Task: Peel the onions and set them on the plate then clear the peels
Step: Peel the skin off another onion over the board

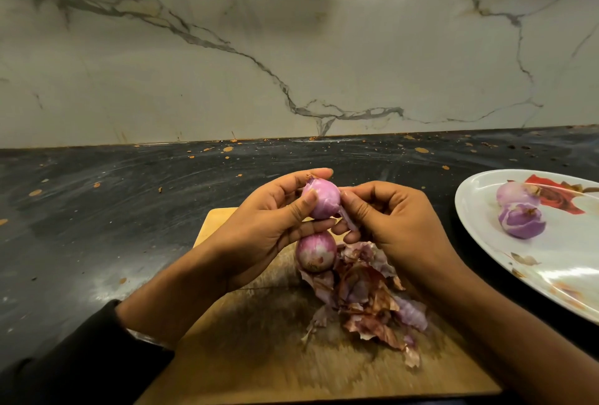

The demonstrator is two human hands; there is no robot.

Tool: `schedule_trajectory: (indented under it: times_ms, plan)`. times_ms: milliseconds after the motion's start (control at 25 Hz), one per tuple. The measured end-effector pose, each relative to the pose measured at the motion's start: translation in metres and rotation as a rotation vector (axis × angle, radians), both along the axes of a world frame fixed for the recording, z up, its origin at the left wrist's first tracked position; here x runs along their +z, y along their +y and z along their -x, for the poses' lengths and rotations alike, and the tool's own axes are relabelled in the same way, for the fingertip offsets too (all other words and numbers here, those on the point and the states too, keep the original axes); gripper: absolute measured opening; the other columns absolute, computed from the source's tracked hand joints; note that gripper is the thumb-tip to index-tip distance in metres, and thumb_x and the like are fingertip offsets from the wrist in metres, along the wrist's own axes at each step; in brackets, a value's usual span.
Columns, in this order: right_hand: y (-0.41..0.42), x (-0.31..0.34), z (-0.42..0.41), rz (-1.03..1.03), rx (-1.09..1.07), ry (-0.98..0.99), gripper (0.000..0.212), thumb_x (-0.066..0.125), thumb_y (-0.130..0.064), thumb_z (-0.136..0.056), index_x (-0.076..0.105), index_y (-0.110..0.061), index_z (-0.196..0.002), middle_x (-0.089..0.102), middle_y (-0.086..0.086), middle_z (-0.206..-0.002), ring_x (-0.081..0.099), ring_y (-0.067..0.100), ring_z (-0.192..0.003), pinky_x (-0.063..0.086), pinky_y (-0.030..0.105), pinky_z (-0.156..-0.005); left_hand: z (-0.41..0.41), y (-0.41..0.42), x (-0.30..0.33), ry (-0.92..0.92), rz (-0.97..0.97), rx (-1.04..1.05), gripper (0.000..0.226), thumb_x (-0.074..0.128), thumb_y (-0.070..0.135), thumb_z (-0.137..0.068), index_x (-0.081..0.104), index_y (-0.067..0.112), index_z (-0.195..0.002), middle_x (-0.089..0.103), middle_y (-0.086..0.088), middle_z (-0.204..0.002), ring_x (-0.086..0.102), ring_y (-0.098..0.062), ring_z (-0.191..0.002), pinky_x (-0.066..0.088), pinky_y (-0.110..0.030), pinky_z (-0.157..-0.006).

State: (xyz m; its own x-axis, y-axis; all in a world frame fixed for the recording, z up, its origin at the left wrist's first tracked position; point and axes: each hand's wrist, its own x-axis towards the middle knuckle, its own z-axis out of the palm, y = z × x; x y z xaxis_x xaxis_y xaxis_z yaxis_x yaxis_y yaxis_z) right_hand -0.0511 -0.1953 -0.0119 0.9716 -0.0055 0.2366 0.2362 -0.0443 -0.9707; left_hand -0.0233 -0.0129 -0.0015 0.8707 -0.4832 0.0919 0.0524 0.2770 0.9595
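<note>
My left hand [269, 226] grips a small pink onion [322, 199] above the wooden cutting board [259, 356]. My right hand [389, 223] pinches a strip of peel [348, 218] hanging from that onion's right side. Another onion [316, 252] with skin on lies on the board just below my hands. A heap of dry peels [366, 294] spreads over the board to its right. Two peeled onions [522, 220] sit on the white flowered plate [567, 275] at the right.
The board lies on a dark stone counter [129, 210] speckled with orange spots. A marble wall [291, 48] rises behind it. The plate reaches past the right edge of the view.
</note>
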Motion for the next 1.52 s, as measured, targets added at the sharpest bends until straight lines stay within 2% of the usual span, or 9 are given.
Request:
schedule_trajectory:
  times_ms: [160, 320, 560, 720, 960, 1160, 1360, 1520]
  plan:
    - [0.0017, -0.0012, -0.0013, 0.004, 0.015, 0.045, 0.018, 0.062, -0.016, -0.095, 0.073, -0.013, -0.109, 0.077, 0.007, -0.088, 0.073, 0.016, -0.073, 0.056, 0.021, -0.058, 0.0014, -0.0015, -0.0007, 0.02, 0.047, 0.031, 0.038, 0.057, 0.011, -0.086, 0.059, 0.007, -0.124, 0.067, -0.019, -0.12, 0.069, -0.032, -0.107, 0.06, -0.032, -0.082]
    - [0.0047, -0.0005, 0.0003, -0.023, 0.042, 0.045, 0.035, 0.068, -0.03, -0.082, 0.072, -0.012, -0.111, 0.077, 0.009, -0.095, 0.076, 0.017, -0.079, 0.057, 0.021, -0.061, 0.0015, -0.0018, -0.0014, -0.017, 0.008, 0.081, 0.04, 0.062, 0.01, -0.078, 0.058, 0.008, -0.118, 0.07, -0.016, -0.116, 0.071, -0.029, -0.104, 0.06, -0.031, -0.081]
    - [0.005, 0.0006, 0.0019, 0.017, 0.058, -0.002, 0.025, 0.064, -0.009, -0.093, 0.072, -0.012, -0.117, 0.078, 0.005, -0.096, 0.075, 0.013, -0.079, 0.056, 0.019, -0.061, -0.0006, -0.0006, -0.0047, -0.075, -0.053, 0.138, 0.045, 0.07, 0.007, -0.07, 0.057, 0.01, -0.113, 0.071, -0.013, -0.113, 0.071, -0.026, -0.103, 0.061, -0.033, -0.08]
    - [0.0063, -0.0021, -0.0007, 0.068, 0.025, -0.074, 0.026, 0.061, -0.005, -0.095, 0.074, -0.013, -0.116, 0.078, 0.002, -0.095, 0.073, 0.01, -0.081, 0.056, 0.021, -0.065, 0.0012, -0.0021, -0.0048, -0.112, -0.062, 0.142, 0.045, 0.072, 0.006, -0.067, 0.056, 0.011, -0.108, 0.07, -0.015, -0.115, 0.071, -0.024, -0.101, 0.061, -0.031, -0.077]
    - [0.0074, -0.0045, -0.0018, 0.03, -0.006, -0.073, 0.027, 0.061, 0.006, -0.093, 0.073, -0.008, -0.113, 0.078, 0.006, -0.089, 0.074, 0.02, -0.072, 0.058, 0.021, -0.062, 0.0007, -0.0032, -0.006, -0.099, -0.047, 0.114, 0.045, 0.07, 0.004, -0.07, 0.053, 0.01, -0.111, 0.067, -0.017, -0.121, 0.069, -0.029, -0.108, 0.061, -0.034, -0.08]
    - [0.0067, -0.0037, -0.001, 0.0, -0.008, -0.069, 0.024, 0.062, 0.006, -0.092, 0.074, -0.007, -0.108, 0.078, 0.004, -0.09, 0.074, 0.014, -0.07, 0.057, 0.019, -0.06, 0.0007, -0.0023, -0.0051, -0.025, -0.005, 0.086, 0.048, 0.068, 0.009, -0.074, 0.052, 0.009, -0.118, 0.065, -0.017, -0.125, 0.069, -0.031, -0.109, 0.061, -0.035, -0.083]
    - [0.0057, -0.004, -0.0004, 0.05, -0.031, -0.087, 0.023, 0.062, 0.004, -0.093, 0.075, -0.01, -0.106, 0.077, 0.002, -0.08, 0.072, 0.011, -0.065, 0.056, 0.018, -0.06, 0.0006, -0.0033, -0.004, 0.032, 0.025, 0.102, 0.043, 0.062, 0.01, -0.079, 0.055, 0.009, -0.121, 0.064, -0.018, -0.123, 0.071, -0.029, -0.104, 0.061, -0.031, -0.08]
    - [0.004, -0.0038, 0.0, 0.089, -0.047, -0.112, 0.026, 0.061, 0.008, -0.092, 0.075, -0.009, -0.107, 0.076, 0.0, -0.073, 0.07, 0.01, -0.062, 0.055, 0.018, -0.059, 0.0001, -0.0035, -0.005, 0.032, 0.034, 0.102, 0.04, 0.06, 0.012, -0.081, 0.055, 0.008, -0.12, 0.065, -0.017, -0.121, 0.07, -0.029, -0.105, 0.061, -0.033, -0.082]
